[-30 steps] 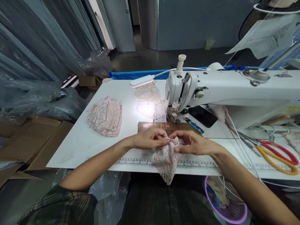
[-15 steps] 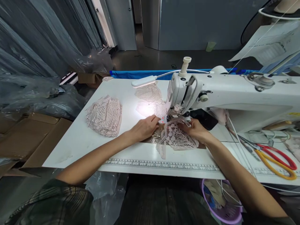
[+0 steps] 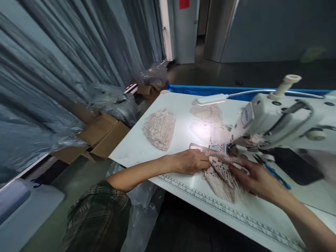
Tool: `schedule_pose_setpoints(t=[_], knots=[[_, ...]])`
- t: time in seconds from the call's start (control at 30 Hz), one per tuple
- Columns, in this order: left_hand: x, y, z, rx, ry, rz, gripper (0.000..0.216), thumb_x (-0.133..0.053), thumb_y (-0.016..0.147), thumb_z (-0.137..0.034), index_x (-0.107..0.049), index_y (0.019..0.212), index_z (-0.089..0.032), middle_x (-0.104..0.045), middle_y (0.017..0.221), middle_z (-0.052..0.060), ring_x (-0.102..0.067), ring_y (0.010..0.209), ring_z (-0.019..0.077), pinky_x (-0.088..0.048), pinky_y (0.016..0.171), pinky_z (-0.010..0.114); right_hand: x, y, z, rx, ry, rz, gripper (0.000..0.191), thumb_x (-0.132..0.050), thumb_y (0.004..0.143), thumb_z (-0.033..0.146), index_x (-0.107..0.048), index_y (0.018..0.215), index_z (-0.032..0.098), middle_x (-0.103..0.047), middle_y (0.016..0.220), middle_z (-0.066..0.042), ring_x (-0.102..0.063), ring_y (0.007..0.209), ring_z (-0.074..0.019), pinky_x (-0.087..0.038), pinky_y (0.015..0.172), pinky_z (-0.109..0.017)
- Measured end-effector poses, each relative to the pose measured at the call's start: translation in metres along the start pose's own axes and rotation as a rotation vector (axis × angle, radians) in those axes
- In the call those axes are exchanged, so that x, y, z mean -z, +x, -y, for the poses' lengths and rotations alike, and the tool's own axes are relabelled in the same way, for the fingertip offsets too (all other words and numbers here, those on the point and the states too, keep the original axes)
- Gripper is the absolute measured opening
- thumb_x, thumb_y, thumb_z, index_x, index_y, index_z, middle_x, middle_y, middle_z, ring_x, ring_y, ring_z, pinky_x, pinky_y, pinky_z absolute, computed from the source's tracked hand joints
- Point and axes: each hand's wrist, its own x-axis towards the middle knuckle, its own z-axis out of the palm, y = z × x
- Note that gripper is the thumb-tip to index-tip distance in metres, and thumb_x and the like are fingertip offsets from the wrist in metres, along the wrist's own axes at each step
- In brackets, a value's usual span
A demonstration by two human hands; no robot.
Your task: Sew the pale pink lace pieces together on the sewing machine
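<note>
A pale pink lace piece [image 3: 223, 180] hangs bunched between my hands at the front of the sewing machine [image 3: 283, 122]. My left hand [image 3: 190, 161] is closed, its fingertips on the lace's left edge. My right hand [image 3: 256, 176] pinches the right side, thumb and fingers wrapped over the upper edge. The lace lies in front of the presser foot and needle area, apart from it. Behind the left hand, more lace pieces [image 3: 210, 131] lie under the lit lamp [image 3: 212, 99]. A stack of lace pieces [image 3: 160, 128] sits farther left.
Blue-handled snips [image 3: 277, 176] lie beside a dark flat object [image 3: 296, 166], right of the needle area. A printed ruler [image 3: 210, 201] runs along the front of the white table [image 3: 136, 150]. Cardboard boxes [image 3: 105, 134] and plastic wrapping [image 3: 112, 105] stand on the floor at left.
The view has swung left. Both hands have drawn the lace back from the needle area toward the table's front edge, and it is now bunched. The left hand has come onto the lace.
</note>
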Motion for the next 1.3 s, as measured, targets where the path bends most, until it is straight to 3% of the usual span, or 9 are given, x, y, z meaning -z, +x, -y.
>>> schedule_pose_setpoints(t=[0.1,0.23,0.4,0.5,0.8,0.93,1.07,1.2,1.3], knots=[[0.027,-0.029,0.007,0.140,0.077,-0.010,0.021,-0.047,0.094,-0.010,-0.067,0.099,-0.015,-0.072,0.099,0.009,-0.066,0.090,0.0163,-0.052,0.085,0.031,-0.024,0.018,0.018,0.142,0.041,0.101,0.037,-0.050,0.089,0.046,-0.067,0.111,0.023,-0.071,0.104,-0.006,-0.065,0.095,-0.0254,-0.053,0.082,-0.034],[0.062,-0.070,0.017,0.385,0.163,-0.273,0.020,-0.049,0.097,-0.026,-0.062,0.109,-0.017,-0.065,0.123,0.010,-0.061,0.113,0.0213,-0.049,0.098,0.040,-0.066,0.041,0.047,0.161,0.020,0.011,0.037,-0.040,0.092,0.045,-0.063,0.099,0.017,-0.068,0.085,-0.008,-0.063,0.077,-0.0231,-0.053,0.071,-0.036],[0.089,-0.107,0.043,0.914,0.254,-0.523,0.041,-0.058,0.091,-0.043,-0.056,0.123,-0.019,-0.057,0.131,0.011,-0.053,0.124,0.0264,-0.041,0.107,0.046,-0.103,0.044,0.068,0.507,-0.189,-0.163,0.050,-0.045,0.092,0.034,-0.042,0.136,0.010,-0.052,0.125,-0.022,-0.055,0.106,-0.0281,-0.049,0.089,-0.044],[0.092,-0.115,0.065,1.081,0.139,-0.632,0.039,-0.062,0.086,-0.043,-0.061,0.117,-0.018,-0.058,0.130,0.011,-0.055,0.120,0.0263,-0.043,0.105,0.043,-0.116,0.045,0.076,0.644,-0.419,-0.074,0.036,-0.044,0.092,0.027,-0.053,0.124,0.014,-0.053,0.121,-0.019,-0.052,0.104,-0.0299,-0.047,0.088,-0.048],[0.102,-0.104,0.104,1.066,-0.029,-0.825,0.019,-0.060,0.083,-0.032,-0.070,0.083,-0.016,-0.071,0.096,0.006,-0.065,0.092,0.0189,-0.050,0.088,0.031,-0.128,0.069,0.089,0.518,-0.455,-0.245,0.039,-0.044,0.092,0.033,-0.054,0.124,0.013,-0.052,0.122,-0.021,-0.046,0.109,-0.0342,-0.044,0.086,-0.051],[0.114,-0.092,0.080,0.995,-0.088,-0.874,0.028,-0.053,0.090,-0.041,-0.064,0.091,-0.016,-0.067,0.079,0.003,-0.061,0.071,0.0126,-0.048,0.065,0.023,-0.109,0.064,0.081,0.543,-0.133,-0.274,0.040,-0.045,0.091,0.032,-0.052,0.128,0.017,-0.050,0.124,-0.019,-0.045,0.115,-0.0317,-0.045,0.093,-0.054],[0.111,-0.061,0.031,0.834,-0.363,-0.709,0.035,-0.051,0.093,-0.051,-0.059,0.096,-0.017,-0.055,0.058,-0.004,-0.043,0.042,0.0068,-0.032,0.041,0.019,-0.083,0.055,0.081,0.344,0.254,-0.038,0.074,-0.063,0.081,0.050,-0.034,0.144,0.023,-0.047,0.133,-0.014,-0.049,0.121,-0.0283,-0.049,0.097,-0.049],[0.101,-0.037,0.004,0.650,-0.302,-0.395,0.037,-0.045,0.097,-0.047,-0.058,0.117,-0.018,-0.068,0.113,0.010,-0.066,0.098,0.0190,-0.054,0.082,0.030,-0.068,0.043,0.082,0.091,0.469,0.187,0.063,-0.063,0.079,0.057,-0.055,0.124,0.015,-0.066,0.106,-0.012,-0.064,0.099,-0.0281,-0.056,0.084,-0.042],[0.090,-0.041,0.014,0.862,0.114,-0.340,0.056,-0.048,0.095,-0.050,-0.042,0.140,-0.017,-0.043,0.147,0.017,-0.039,0.138,0.0324,-0.030,0.114,0.055,-0.063,0.031,0.066,0.018,0.539,0.151,0.044,-0.059,0.081,0.054,-0.065,0.101,0.015,-0.070,0.090,-0.010,-0.067,0.094,-0.0274,-0.055,0.085,-0.041]])
